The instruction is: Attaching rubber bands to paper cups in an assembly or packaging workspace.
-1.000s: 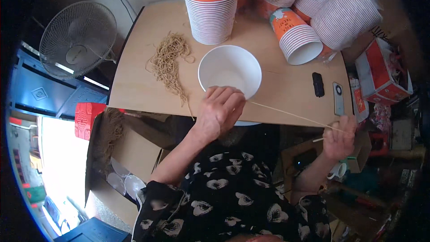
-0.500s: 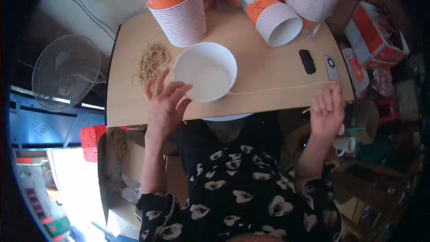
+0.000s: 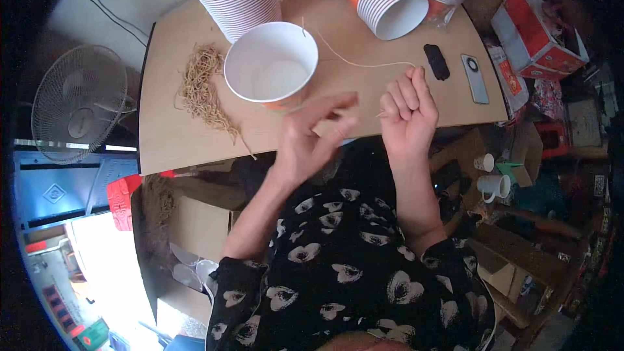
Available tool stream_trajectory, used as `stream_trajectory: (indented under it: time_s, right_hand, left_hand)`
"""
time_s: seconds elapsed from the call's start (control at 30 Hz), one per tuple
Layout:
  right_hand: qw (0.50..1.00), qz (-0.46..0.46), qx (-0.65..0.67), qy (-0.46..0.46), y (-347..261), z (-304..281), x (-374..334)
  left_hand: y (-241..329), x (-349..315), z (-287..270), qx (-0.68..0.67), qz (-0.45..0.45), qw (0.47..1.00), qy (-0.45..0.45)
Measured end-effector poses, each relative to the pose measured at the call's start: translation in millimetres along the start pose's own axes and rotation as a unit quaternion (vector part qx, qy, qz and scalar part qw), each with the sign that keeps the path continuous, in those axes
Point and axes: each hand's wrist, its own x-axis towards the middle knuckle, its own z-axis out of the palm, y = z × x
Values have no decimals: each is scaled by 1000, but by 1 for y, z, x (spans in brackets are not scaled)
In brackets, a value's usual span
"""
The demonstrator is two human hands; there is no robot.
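A wide paper bucket point(image 3: 272, 94), white inside with an orange outer wall, stands on the table with its mouth tilted toward me. A thin pale cord point(image 3: 354, 64) runs from the bucket's right rim in a slack curve to my right hand point(image 3: 408, 110), whose closed fingers grip it. My left hand point(image 3: 312, 131) hovers just in front of the bucket, slightly blurred, fingers stretched and apart with nothing visible in them. Left of the bucket lies a loose heap of tan cords point(image 3: 201, 84), some trailing toward the table's front edge.
A tall stack of nested buckets point(image 3: 240, 3) rises behind. Another stack point(image 3: 393, 10) lies on its side, farther right. A black object point(image 3: 436, 62) and a phone point(image 3: 475, 78) rest at the right. Beyond the table are a fan point(image 3: 81, 104) and a red-white box point(image 3: 539, 32).
My right hand has come left and the once taut cord now curves loosely. My left hand has left the bucket's left rim and moved right, in front of it.
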Motion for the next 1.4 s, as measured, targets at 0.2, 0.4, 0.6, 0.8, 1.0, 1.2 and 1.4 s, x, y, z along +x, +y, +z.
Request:
stream_trajectory:
  time_s: [0.2,0.4,0.6,0.8,1.0,1.2,1.4]
  right_hand:
    - [998,35,-55,-17,15,-13,-10]
    - [743,-186,-642,-27,21,-28,-27]
    - [746,102,-621,-219,18,-30,-37]
    - [722,166,-630,-233,6,-35,-36]
    - [745,121,-636,-163,-5,-37,-27]
    - [754,-229,-603,-125,-2,38,11]
    - [607,-358,-591,-394,37,106,6]
  left_hand:
    - [2,-17,11,-71,-114,991,-18]
    - [13,-33,-19,143,13,983,-118]
    - [21,-33,-35,199,59,965,-159]
    - [13,-33,-56,208,40,969,-124]
    - [-12,-29,-106,266,74,960,-49]
    - [-40,14,-176,498,130,857,-13]
    - [-23,15,-160,451,156,878,-42]
